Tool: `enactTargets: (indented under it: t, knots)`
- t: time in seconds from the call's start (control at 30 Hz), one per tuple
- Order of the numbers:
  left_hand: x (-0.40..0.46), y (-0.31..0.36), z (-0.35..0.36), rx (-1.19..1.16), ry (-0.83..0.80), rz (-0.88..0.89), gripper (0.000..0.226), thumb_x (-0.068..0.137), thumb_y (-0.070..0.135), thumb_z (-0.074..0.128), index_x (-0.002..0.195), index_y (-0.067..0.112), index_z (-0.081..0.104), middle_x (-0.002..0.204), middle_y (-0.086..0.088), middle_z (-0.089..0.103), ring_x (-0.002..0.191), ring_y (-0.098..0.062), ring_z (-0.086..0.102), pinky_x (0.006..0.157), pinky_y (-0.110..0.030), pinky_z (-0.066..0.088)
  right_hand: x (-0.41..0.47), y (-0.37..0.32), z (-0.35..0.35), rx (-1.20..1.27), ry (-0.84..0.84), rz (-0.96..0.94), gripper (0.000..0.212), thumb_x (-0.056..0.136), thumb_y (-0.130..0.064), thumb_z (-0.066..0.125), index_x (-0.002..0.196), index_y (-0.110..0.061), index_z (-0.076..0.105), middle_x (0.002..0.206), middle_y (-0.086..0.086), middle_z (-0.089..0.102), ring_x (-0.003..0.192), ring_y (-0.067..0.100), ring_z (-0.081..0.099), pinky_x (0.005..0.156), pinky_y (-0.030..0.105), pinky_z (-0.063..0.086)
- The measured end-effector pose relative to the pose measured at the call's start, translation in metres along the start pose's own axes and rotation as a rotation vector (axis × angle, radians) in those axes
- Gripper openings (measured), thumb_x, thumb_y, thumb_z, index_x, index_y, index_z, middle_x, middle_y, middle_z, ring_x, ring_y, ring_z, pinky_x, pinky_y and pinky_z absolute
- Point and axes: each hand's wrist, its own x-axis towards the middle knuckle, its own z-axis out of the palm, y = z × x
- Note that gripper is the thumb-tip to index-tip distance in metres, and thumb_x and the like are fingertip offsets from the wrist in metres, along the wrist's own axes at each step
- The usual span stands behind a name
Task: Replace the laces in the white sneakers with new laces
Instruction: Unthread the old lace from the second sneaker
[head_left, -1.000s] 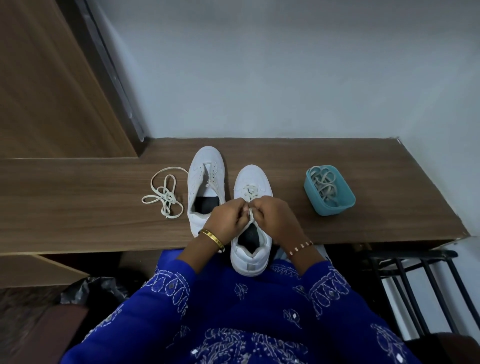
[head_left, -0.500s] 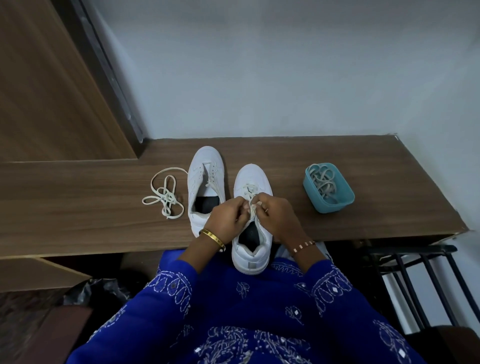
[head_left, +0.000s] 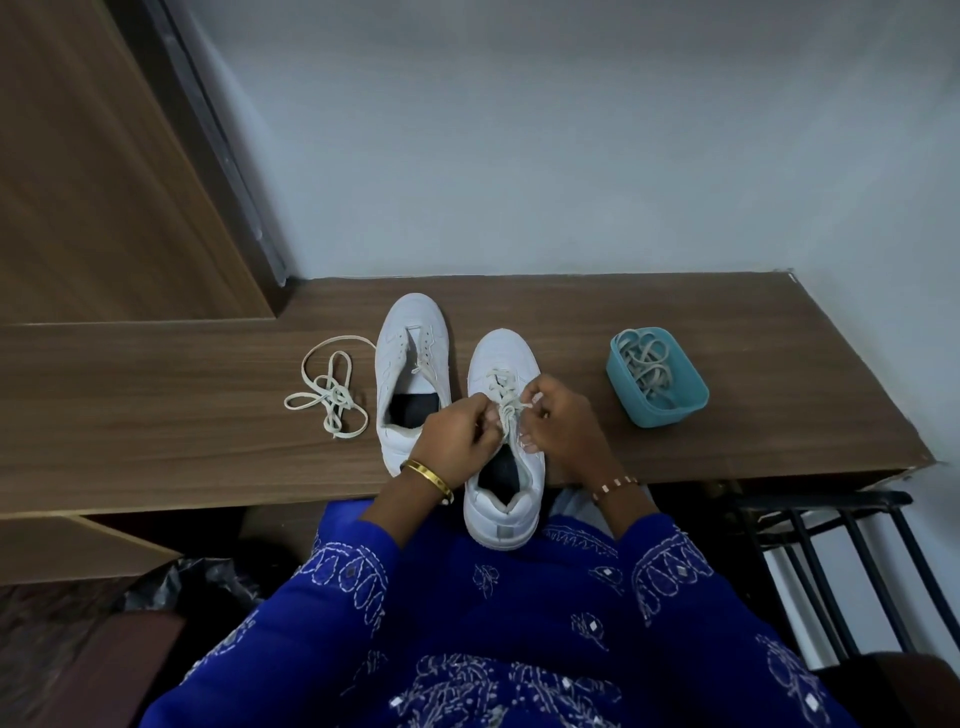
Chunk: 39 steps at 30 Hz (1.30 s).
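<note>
Matt wood-grain bench (head_left: 675, 457) — smooth white sneakers (head_left: 501, 358), plastic tub (head_left: 670, 415)

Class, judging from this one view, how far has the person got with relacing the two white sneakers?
Done: the left sneaker has no lace, and a loose lace lies on the wooden shelf beside it. In hand: the left hand and right hand pinch the lace ends on the right sneaker, apparently at the knot. Left: lacing the left sneaker; more laces wait in the blue tub.

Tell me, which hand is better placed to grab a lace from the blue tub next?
The right hand. It is on the side of the blue tub, while the left hand sits across the sneaker. Both now pinch its lace, so one must let go.
</note>
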Motion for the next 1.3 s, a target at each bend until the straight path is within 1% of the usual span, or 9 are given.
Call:
enactTargets:
  t: [0.17,0.4,0.57,0.63,0.8,0.9,1.07,1.17,1.3]
  knots:
    - [0.001,0.000,0.002,-0.016,0.026,-0.014,0.017,0.085,0.023,0.056,0.086,0.007,0.061,0.077,-0.007,0.066,0.072,-0.022,0.060,0.065,-0.028,0.042,-0.001,-0.003,0.001,-0.277,-0.008,-0.229,0.008,0.082,-0.002,0.055,0.087,-0.006,0.061,0.053,0.006,0.058,0.055,0.027,0.057,0.061,0.034,0.048]
    - [0.001,0.002,0.002,-0.014,0.051,-0.022,0.029,0.078,0.027,0.042,0.085,0.006,0.059,0.075,-0.007,0.063,0.067,-0.021,0.055,0.059,-0.026,0.034,0.000,0.003,0.013,0.090,0.149,0.140,0.019,0.077,-0.008,0.043,0.067,-0.024,0.047,0.069,0.017,0.066,0.066,0.034,0.066,0.066,0.051,0.056]
    - [-0.001,0.001,0.003,0.003,0.057,-0.006,0.013,0.087,0.020,0.058,0.090,0.008,0.059,0.076,-0.004,0.063,0.068,-0.015,0.053,0.061,-0.025,0.035,-0.005,-0.006,0.002,-0.188,0.016,-0.116,0.012,0.083,-0.004,0.051,0.092,-0.010,0.055,0.058,0.012,0.058,0.052,0.023,0.053,0.052,0.019,0.040]
    - [0.001,0.002,0.004,0.047,0.068,0.000,0.015,0.089,0.021,0.057,0.089,0.007,0.060,0.077,-0.008,0.064,0.070,-0.018,0.055,0.059,-0.026,0.031,-0.003,-0.006,0.001,-0.237,0.018,-0.156,0.009,0.085,-0.003,0.050,0.090,-0.007,0.056,0.059,0.011,0.058,0.054,0.023,0.055,0.054,0.025,0.042]
    - [0.003,0.005,0.010,0.073,0.125,-0.059,0.021,0.091,0.014,0.049,0.070,0.009,0.049,0.070,-0.014,0.059,0.064,-0.025,0.050,0.055,-0.027,0.020,0.001,-0.002,0.013,0.037,0.216,0.122,0.014,0.086,-0.006,0.043,0.077,-0.016,0.045,0.070,0.015,0.062,0.064,0.031,0.062,0.062,0.044,0.055]
    - [0.001,0.004,0.011,-0.076,0.142,-0.142,0.020,0.091,0.011,0.049,0.072,0.004,0.053,0.068,-0.011,0.056,0.064,-0.017,0.046,0.057,-0.027,0.025,0.001,-0.005,0.009,0.354,0.253,0.320,0.018,0.092,-0.008,0.040,0.078,-0.019,0.044,0.065,0.014,0.060,0.048,0.019,0.061,0.047,0.031,0.055]
    - [0.019,0.002,0.008,-0.439,-0.046,-0.263,0.031,0.088,0.004,0.050,0.058,0.006,0.045,0.055,-0.003,0.040,0.054,-0.013,0.036,0.057,-0.028,0.030,0.003,-0.016,-0.003,0.349,0.213,0.271,0.015,0.093,-0.011,0.043,0.079,-0.012,0.048,0.060,0.007,0.058,0.032,0.010,0.050,0.035,0.022,0.044]
    - [0.029,0.008,0.002,-0.574,-0.087,-0.415,0.041,0.094,0.023,0.050,0.055,0.014,0.040,0.053,0.000,0.039,0.052,-0.012,0.036,0.058,-0.027,0.030,0.013,-0.030,-0.016,0.411,0.152,0.230,0.015,0.088,-0.007,0.052,0.073,-0.007,0.055,0.064,0.006,0.057,0.041,0.011,0.049,0.037,0.022,0.042]
    - [0.038,0.012,-0.023,-0.462,-0.122,-0.484,0.062,0.092,0.059,0.026,0.070,0.008,0.052,0.070,-0.014,0.054,0.070,-0.024,0.054,0.068,-0.031,0.045,0.021,-0.050,-0.033,0.768,0.047,0.280,0.019,0.086,-0.003,0.049,0.068,-0.007,0.055,0.070,0.006,0.058,0.047,0.012,0.045,0.040,0.020,0.039]
